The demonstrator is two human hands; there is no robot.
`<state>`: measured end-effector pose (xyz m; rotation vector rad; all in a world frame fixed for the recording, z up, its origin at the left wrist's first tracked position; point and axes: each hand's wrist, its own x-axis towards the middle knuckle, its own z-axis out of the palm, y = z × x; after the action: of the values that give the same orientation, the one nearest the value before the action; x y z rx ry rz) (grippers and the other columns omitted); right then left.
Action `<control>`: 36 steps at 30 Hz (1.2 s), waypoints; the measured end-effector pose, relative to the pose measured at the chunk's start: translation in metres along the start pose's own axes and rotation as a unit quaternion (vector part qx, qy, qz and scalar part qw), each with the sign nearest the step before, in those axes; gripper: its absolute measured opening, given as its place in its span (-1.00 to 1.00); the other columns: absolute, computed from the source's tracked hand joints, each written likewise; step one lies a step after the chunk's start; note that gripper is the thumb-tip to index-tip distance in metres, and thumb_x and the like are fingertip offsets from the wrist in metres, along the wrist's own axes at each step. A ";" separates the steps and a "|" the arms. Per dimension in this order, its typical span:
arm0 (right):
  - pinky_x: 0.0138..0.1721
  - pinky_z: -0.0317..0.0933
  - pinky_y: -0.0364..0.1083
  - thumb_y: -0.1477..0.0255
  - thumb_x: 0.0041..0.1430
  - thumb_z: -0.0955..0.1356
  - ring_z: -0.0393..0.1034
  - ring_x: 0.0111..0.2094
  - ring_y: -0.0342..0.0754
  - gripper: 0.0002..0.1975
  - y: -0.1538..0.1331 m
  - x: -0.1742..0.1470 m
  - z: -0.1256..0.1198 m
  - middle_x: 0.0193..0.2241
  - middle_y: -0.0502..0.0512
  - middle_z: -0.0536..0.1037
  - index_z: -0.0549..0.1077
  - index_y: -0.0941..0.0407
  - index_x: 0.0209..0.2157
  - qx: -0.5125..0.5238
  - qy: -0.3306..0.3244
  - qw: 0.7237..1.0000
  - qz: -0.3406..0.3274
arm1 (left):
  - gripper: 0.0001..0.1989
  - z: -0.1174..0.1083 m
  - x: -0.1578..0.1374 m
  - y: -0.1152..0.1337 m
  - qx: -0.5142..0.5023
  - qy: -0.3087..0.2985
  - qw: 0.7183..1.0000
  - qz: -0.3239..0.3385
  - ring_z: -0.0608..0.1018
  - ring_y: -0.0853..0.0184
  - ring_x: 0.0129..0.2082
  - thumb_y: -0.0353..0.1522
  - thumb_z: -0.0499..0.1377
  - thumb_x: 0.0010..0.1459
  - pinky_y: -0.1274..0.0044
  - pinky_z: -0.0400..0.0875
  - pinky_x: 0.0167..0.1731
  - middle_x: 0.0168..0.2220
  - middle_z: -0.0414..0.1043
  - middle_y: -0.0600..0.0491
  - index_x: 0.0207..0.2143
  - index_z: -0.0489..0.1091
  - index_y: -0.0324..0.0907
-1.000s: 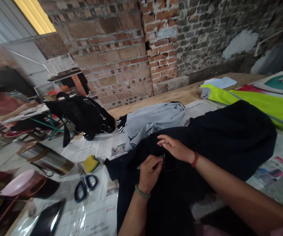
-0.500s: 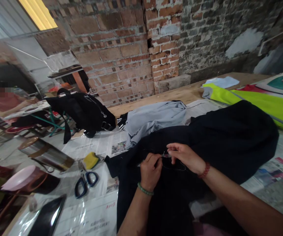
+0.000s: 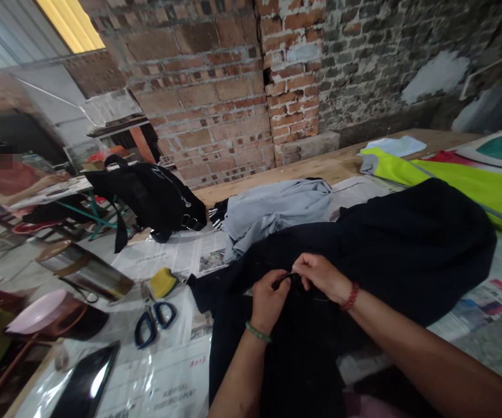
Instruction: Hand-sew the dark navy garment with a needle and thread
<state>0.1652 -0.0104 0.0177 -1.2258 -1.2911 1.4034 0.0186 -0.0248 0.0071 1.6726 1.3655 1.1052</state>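
Note:
A dark navy garment [image 3: 390, 249] lies in folds before me. My left hand [image 3: 272, 296], with a green bead bracelet at the wrist, pinches a bit of its cloth between thumb and fingers. Close against those fingertips, my right hand [image 3: 318, 276] has thumb and forefinger pressed together on a thin sewing needle, mostly hidden by the fingers. A red bead bracelet is on that wrist. Below the right fingers a pale thread [image 3: 319, 299] shows faintly on the dark cloth.
Scissors [image 3: 155, 319], a yellow sponge-like piece [image 3: 162, 282], a phone [image 3: 86, 380] and a steel flask [image 3: 86, 270] lie at left. Behind are a black bag [image 3: 150, 197] and grey cloth [image 3: 277, 206]. A yellow vest [image 3: 464, 183] lies right. A person [image 3: 7, 180] sits far left.
My right hand has moved left to my left fingertips, and its fingers have closed on the needle that stuck up there. My left fingers have turned, raising a fold of the cloth.

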 end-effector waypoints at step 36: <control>-0.54 0.32 -0.16 0.57 0.14 0.21 0.44 -0.51 -0.15 -0.92 -0.081 0.108 -0.046 -0.51 0.02 0.48 0.25 0.17 -0.43 0.163 -0.059 0.984 -0.035 | -0.88 -0.013 0.007 -0.007 -0.250 -0.058 0.939 -0.230 0.34 0.50 -0.62 -0.37 0.28 -0.25 0.64 0.18 -0.56 -0.66 0.34 0.16 -0.60 0.41 -0.24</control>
<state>0.1910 0.1117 0.0870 -0.8804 -1.1173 1.5815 0.0041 -0.0166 0.0075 0.9701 1.1877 0.9539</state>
